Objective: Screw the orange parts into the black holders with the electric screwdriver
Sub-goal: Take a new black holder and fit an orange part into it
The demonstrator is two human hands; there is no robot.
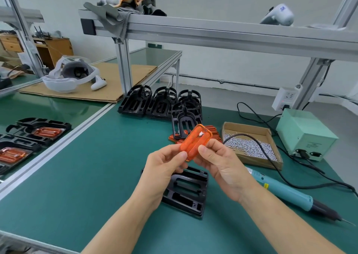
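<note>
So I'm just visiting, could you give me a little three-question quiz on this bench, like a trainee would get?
1. True or false: both hands hold the orange part.
2. Where is the electric screwdriver? A) in the right hand B) lying on the green mat C) on the shelf
3. What fills the cardboard box?

Key: 1 true, with the left hand too. 2 B. 3 small silvery screws.

A translucent orange oblong plastic part (pixel 195 142) is held tilted above a black moulded plastic holder (pixel 187 191) lying flat on the green tabletop (pixel 87 176); the teal electric screwdriver (pixel 290 192) lies just right.
</note>
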